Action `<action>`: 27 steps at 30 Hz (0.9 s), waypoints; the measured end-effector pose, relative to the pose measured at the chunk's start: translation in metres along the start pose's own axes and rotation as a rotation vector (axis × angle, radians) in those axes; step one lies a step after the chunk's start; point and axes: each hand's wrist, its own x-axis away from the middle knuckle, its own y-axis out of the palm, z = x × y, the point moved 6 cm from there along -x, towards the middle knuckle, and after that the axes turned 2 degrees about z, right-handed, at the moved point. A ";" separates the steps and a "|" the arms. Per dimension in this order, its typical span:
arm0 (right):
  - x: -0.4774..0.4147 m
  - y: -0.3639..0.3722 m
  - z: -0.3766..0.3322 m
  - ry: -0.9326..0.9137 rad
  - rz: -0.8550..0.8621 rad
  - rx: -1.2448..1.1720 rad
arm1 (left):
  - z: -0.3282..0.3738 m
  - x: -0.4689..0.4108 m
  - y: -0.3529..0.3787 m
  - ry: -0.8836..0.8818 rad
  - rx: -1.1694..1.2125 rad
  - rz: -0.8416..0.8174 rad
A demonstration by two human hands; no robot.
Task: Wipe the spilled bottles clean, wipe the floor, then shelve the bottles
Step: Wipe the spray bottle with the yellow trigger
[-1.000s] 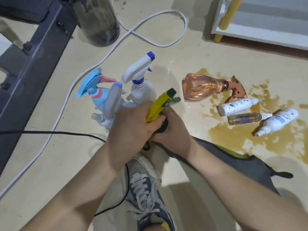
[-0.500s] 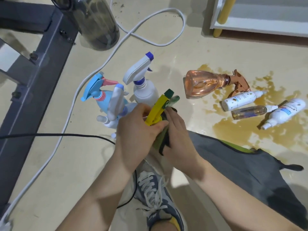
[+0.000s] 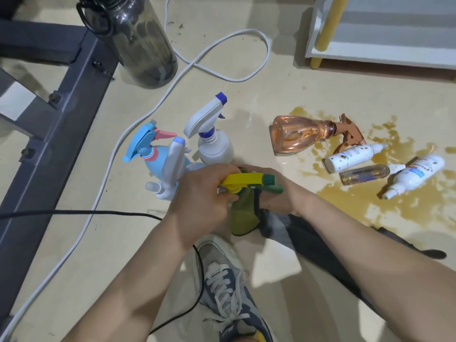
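Cloth [image 3: 243, 218] and right hand [image 3: 278, 196] hide most of the spray bottle [image 3: 243, 180].

Five trigger spray bottles: blue bottle [image 3: 150, 159], lilac-headed bottle [image 3: 174, 161], white bottle [image 3: 216, 149], rose bottle [image 3: 296, 134], yellow-headed bottle [image 3: 244, 180]; two white pump bottles, spotted bottle [image 3: 350, 156] and blue-labelled bottle [image 3: 419, 174]; one small clear bottle [image 3: 362, 175]; one dark water bottle [image 3: 138, 40]; two cables, white cable [image 3: 190, 64], black cable [image 3: 74, 213]; one green cloth [image 3: 243, 215]; one shoe [image 3: 222, 280].

The left hand [image 3: 199, 196] grips the yellow trigger head of a green plastic spray bottle [image 3: 243, 215]; the right hand [image 3: 278, 196] holds a dark grey cloth [image 3: 303, 230] round it. At three o'clock a brown liquid spill [image 3: 357, 201] pools.
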 end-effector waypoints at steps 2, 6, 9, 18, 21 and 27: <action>0.007 0.003 0.017 0.124 0.081 -0.057 | 0.001 0.000 0.002 0.012 -0.025 -0.005; 0.027 -0.007 0.059 0.167 0.315 0.108 | -0.003 0.003 0.001 -0.028 -0.044 0.016; 0.042 -0.017 0.060 0.131 0.598 -0.117 | 0.005 0.005 0.004 -0.130 -0.005 0.102; 0.045 0.031 0.065 -0.183 0.508 0.129 | -0.001 0.003 0.002 -0.292 -0.076 0.315; 0.054 0.016 0.052 -0.173 0.549 -0.045 | -0.002 0.001 -0.001 -0.305 -0.071 0.309; 0.034 0.044 0.025 -0.271 0.687 0.395 | -0.001 0.003 0.002 -0.349 -0.040 0.274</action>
